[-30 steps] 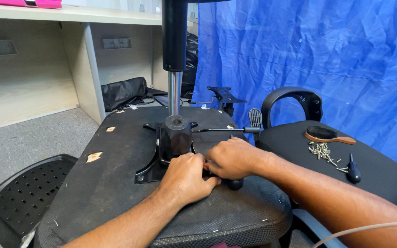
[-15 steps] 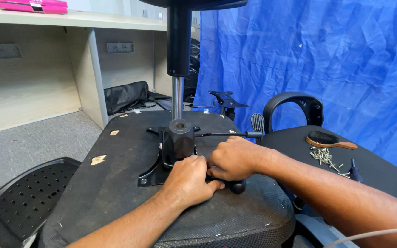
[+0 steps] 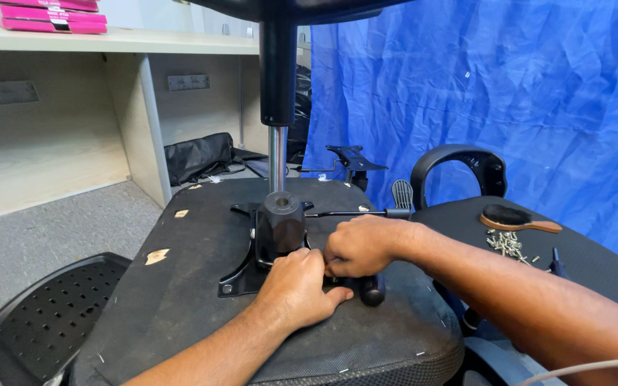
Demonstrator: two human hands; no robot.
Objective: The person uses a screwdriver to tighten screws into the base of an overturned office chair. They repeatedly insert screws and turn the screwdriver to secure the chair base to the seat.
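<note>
Black metal mechanism plate (image 3: 241, 275) sat bolted on upturned seat (image 3: 180, 300), gas cylinder (image 3: 277, 161) upright — your left hand (image 3: 298, 289) and right hand (image 3: 359, 246) were curled shut on a black-handled tool (image 3: 372, 289).

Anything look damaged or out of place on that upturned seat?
Yes: the black fabric underside of the seat has small torn patches showing pale material left of the black metal mechanism plate. Loose screws lie scattered on the neighbouring black cushion.
</note>
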